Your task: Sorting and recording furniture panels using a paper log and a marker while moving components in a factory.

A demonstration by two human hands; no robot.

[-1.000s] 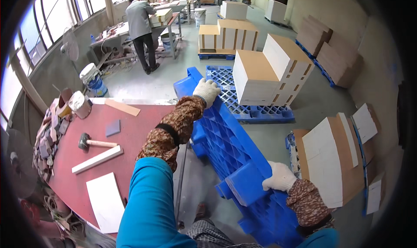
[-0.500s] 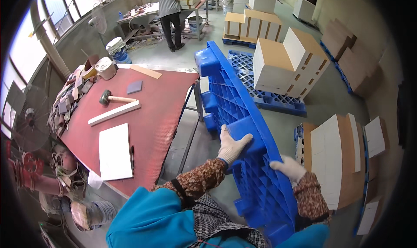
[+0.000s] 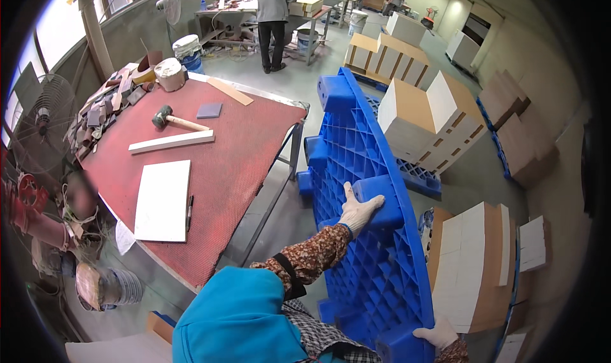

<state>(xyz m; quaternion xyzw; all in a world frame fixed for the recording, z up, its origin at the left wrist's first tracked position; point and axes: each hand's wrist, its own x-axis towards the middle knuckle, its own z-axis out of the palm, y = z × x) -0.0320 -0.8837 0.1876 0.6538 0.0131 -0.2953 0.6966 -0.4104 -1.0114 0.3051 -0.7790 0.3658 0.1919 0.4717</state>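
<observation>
A blue plastic pallet stands up on its edge in front of me, its gridded side with the feet facing left. My left hand, in a white work glove, grips one of the middle feet, with thumb and fingers spread around it. Lower down, my right hand, gloved as well, holds the pallet's near right edge; part of its fingers is hidden behind the rim. Left of the pallet is a red-topped worktable.
On the table lie a mallet, a white strip, a white board and a pen. White-and-brown stacked blocks stand on pallets to the right, more boards nearer. A person works at a far bench.
My right hand has slid down toward the near end of the pallet's edge. The pallet stands more upright, and my left hand keeps its hold. The view has shifted.
</observation>
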